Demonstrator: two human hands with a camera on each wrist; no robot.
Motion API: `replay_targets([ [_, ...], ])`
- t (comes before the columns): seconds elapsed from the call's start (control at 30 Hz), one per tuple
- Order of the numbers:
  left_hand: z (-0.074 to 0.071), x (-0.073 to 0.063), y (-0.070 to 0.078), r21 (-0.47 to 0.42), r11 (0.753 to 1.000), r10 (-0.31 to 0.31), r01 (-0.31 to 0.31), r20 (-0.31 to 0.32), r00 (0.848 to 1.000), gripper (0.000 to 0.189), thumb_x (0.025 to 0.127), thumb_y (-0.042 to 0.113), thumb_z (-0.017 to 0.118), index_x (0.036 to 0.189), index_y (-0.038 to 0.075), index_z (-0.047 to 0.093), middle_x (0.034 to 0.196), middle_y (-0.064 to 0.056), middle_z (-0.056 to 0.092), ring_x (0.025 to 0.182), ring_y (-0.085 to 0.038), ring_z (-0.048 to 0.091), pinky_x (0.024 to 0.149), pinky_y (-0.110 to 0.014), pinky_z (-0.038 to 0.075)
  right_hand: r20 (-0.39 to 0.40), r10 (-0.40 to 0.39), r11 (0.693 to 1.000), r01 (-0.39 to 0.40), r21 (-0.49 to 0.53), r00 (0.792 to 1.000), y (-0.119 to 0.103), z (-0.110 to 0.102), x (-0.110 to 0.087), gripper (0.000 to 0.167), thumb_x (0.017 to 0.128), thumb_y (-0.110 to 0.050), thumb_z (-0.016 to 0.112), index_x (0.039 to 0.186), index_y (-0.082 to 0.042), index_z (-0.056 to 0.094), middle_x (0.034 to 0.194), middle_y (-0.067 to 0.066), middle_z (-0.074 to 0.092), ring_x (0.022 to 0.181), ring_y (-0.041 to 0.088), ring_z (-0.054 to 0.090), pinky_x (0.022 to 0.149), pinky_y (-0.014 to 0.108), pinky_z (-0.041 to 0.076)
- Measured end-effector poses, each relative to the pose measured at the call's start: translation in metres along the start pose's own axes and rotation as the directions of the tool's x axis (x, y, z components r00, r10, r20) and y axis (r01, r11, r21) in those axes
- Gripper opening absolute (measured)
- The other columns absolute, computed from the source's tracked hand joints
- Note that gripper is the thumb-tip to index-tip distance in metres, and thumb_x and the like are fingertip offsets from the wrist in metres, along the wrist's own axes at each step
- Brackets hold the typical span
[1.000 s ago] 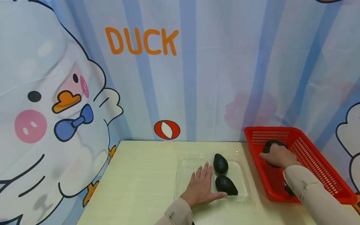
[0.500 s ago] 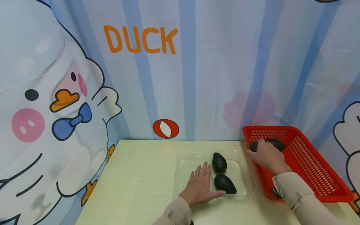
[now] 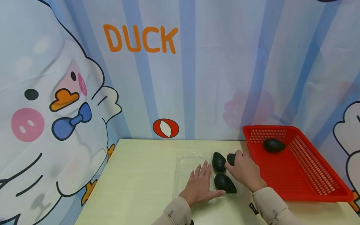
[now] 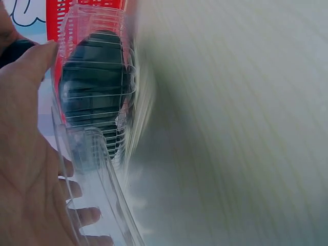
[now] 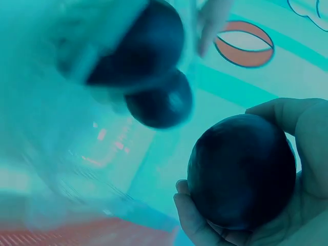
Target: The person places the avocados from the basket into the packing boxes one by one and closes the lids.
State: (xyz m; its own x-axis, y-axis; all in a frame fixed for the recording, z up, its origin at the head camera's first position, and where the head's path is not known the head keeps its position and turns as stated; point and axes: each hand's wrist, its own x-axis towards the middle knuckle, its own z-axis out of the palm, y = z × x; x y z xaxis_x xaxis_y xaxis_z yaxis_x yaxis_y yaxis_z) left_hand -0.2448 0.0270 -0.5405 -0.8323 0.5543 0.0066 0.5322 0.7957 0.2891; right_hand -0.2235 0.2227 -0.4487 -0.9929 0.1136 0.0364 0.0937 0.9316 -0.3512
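Note:
My right hand [image 3: 244,170] grips a dark green avocado [image 3: 231,159] over the right half of a clear plastic clamshell box [image 3: 188,156]. The right wrist view shows that avocado [image 5: 241,174] between thumb and fingers. Two more avocados lie in the box's right half, one behind [image 3: 218,162] and one nearer [image 3: 225,183]. With fingers spread, my left hand [image 3: 198,187] rests on the box's left half, thumb reaching along the front of the nearer avocado. Through the ribbed clear wall, the left wrist view shows an avocado [image 4: 95,77].
A red plastic basket [image 3: 315,197] with slotted sides stands to the right of the box. One avocado [image 3: 274,145] lies near its back wall. Behind the pale wooden table [image 3: 140,175] hangs a printed curtain [image 3: 208,78] with a duck drawing.
My right hand has lifted an avocado out of the red basket and carried it left to the clear box. One avocado stays in the basket. The left hand has kept its place.

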Motion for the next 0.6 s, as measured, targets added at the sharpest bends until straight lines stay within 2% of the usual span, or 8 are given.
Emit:
replay_targets([
  [0.13,0.001,0.000,0.000,-0.002,1.000,-0.004,0.004,0.002,1.000,0.116,0.081,0.090,0.043,0.164,0.013,0.017,0.171,-0.005,0.013,0.152,-0.035,0.029,0.117,-0.057,0.032,0.030,0.027,0.999,-0.026,-0.024,0.999,0.001,0.019,0.001,0.078,0.092,-0.040,0.070,0.140,0.015,0.042,0.128,0.036,0.055,0.100,0.041,0.062,0.084,0.061,0.055],
  [0.4,0.001,0.000,-0.001,0.011,1.000,0.005,-0.005,-0.003,1.000,0.116,0.081,0.091,0.042,0.164,0.013,0.017,0.171,-0.006,0.013,0.151,-0.035,0.030,0.116,-0.057,0.034,0.021,0.045,0.996,-0.043,-0.083,0.999,0.009,0.043,0.004,0.069,0.094,-0.042,0.068,0.130,0.013,0.048,0.114,0.032,0.058,0.088,0.037,0.059,0.084,0.061,0.055],
  [0.6,0.001,0.000,-0.001,0.015,1.000,0.017,-0.017,-0.015,1.000,0.116,0.082,0.090,0.041,0.164,0.012,0.017,0.171,-0.007,0.014,0.151,-0.035,0.030,0.115,-0.057,0.035,0.015,0.032,0.993,-0.030,-0.112,0.999,0.017,0.055,0.005,0.065,0.096,-0.041,0.066,0.130,0.012,0.050,0.111,0.030,0.059,0.090,0.039,0.060,0.083,0.061,0.055],
])
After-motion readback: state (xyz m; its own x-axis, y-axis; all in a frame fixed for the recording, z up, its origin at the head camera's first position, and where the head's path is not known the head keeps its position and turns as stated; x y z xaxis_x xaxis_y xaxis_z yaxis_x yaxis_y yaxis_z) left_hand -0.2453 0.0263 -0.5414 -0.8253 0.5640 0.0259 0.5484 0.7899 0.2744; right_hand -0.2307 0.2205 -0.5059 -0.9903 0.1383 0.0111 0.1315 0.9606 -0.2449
